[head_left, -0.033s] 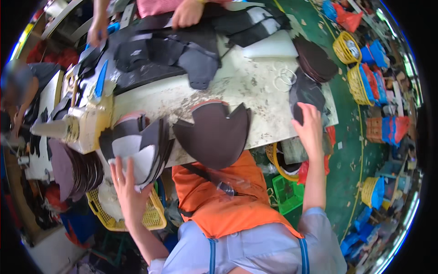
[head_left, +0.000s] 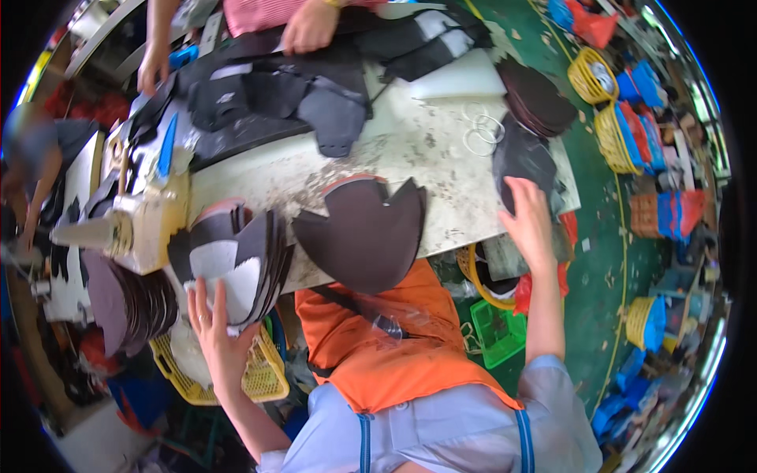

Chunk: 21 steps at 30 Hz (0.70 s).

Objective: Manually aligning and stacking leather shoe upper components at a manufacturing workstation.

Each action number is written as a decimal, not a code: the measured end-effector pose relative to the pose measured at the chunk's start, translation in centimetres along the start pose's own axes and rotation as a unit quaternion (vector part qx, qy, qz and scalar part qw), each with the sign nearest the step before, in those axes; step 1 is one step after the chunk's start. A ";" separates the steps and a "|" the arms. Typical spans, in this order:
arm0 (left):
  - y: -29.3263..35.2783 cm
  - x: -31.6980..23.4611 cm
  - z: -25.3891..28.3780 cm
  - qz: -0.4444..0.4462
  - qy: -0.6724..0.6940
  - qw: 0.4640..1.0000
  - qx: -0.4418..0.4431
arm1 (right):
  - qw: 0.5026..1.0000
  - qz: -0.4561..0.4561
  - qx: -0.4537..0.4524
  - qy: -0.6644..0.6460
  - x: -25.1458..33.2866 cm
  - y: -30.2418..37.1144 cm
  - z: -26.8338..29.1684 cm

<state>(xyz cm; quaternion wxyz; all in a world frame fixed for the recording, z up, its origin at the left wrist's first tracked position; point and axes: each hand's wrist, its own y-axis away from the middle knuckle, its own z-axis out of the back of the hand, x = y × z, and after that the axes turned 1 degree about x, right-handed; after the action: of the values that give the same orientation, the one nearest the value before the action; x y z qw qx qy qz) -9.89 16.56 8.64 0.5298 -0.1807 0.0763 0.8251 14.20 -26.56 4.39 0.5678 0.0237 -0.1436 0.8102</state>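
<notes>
My left hand (head_left: 217, 335) has its fingers apart. They touch the near edge of a stack of cut shoe-upper pieces (head_left: 217, 264), black with a pale grey patch on top, overhanging the table's front. My right hand (head_left: 530, 221) is at the table's right end with thumb and fingers apart. It lies at the near edge of a dark sheet-material pile (head_left: 524, 162); whether it touches the pile is hard to tell. Between my hands, a pile of dark brown notched pieces (head_left: 363, 232) sits at the front edge, partly over my orange apron (head_left: 378, 331).
A cream bottle with a long spout (head_left: 146, 232) stands left, beside a dark brown stack (head_left: 130, 303). Across the white table (head_left: 449, 189), another person's hand (head_left: 311, 27) rests by black pieces. A yellow basket (head_left: 264, 378) and a green crate (head_left: 497, 335) are below.
The whole view has shifted slightly. My right hand sits a little lower against the dark pile, its fingers still apart. My left hand stays at the grey-patched stack.
</notes>
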 end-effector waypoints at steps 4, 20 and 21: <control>0.5 0.0 1.0 -0.010 -0.083 0.996 0.026 | 1.000 0.017 0.021 0.006 -0.4 0.7 -0.8; 1.2 -12.2 -14.2 -0.299 0.100 0.949 0.009 | 0.989 0.104 -0.009 0.105 -2.6 2.1 -2.6; 1.4 -11.6 -15.5 -0.312 0.078 0.947 -0.015 | 0.989 0.099 -0.011 0.108 -2.0 1.8 -1.8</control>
<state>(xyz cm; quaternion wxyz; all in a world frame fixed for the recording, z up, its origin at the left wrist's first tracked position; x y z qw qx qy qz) -3.40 1.21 -1.38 0.7506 -0.2668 0.0446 0.6028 13.43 -28.48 1.88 0.4975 -0.0849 -0.0919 0.8584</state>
